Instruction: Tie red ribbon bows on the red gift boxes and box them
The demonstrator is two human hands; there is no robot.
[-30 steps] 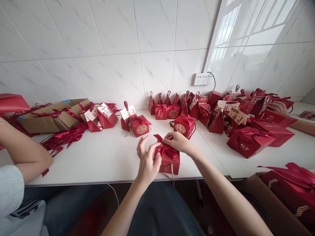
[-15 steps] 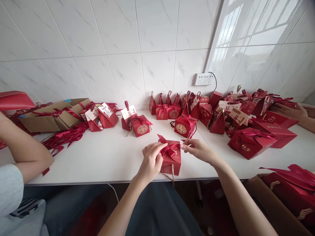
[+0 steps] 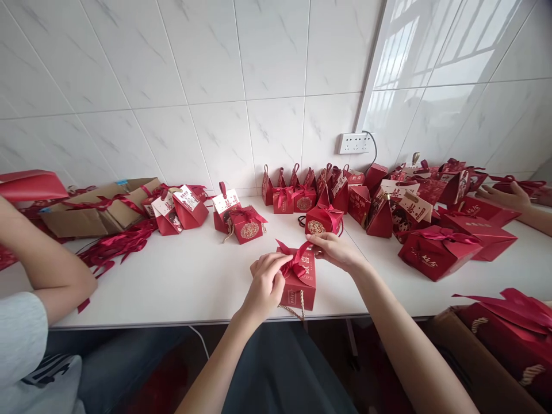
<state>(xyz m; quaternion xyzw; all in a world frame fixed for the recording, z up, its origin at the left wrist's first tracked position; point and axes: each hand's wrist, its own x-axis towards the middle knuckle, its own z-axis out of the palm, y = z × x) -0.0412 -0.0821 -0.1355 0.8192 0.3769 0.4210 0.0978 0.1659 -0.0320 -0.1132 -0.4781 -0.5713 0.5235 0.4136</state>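
A red gift box (image 3: 297, 290) with gold print and a rope handle sits at the table's front edge, in front of me. On its top lies a red ribbon bow (image 3: 294, 263). My left hand (image 3: 266, 280) rests at the box's left side, its fingers pinched on the bow. My right hand (image 3: 332, 250), closed at the fingertips, holds the ribbon's upper right end above the box.
Behind stand a red box with a gold emblem (image 3: 324, 220) and several small red boxes. More boxes crowd the right. A cardboard box (image 3: 86, 215) and loose ribbons (image 3: 116, 244) lie left, near a person's arm (image 3: 52, 259). Another person's hand (image 3: 511, 198) is far right.
My right hand has moved up and left, and the ribbon end is now stretched up to its fingertips. My left hand has stayed at the bow. The far-right person's hand has shifted.
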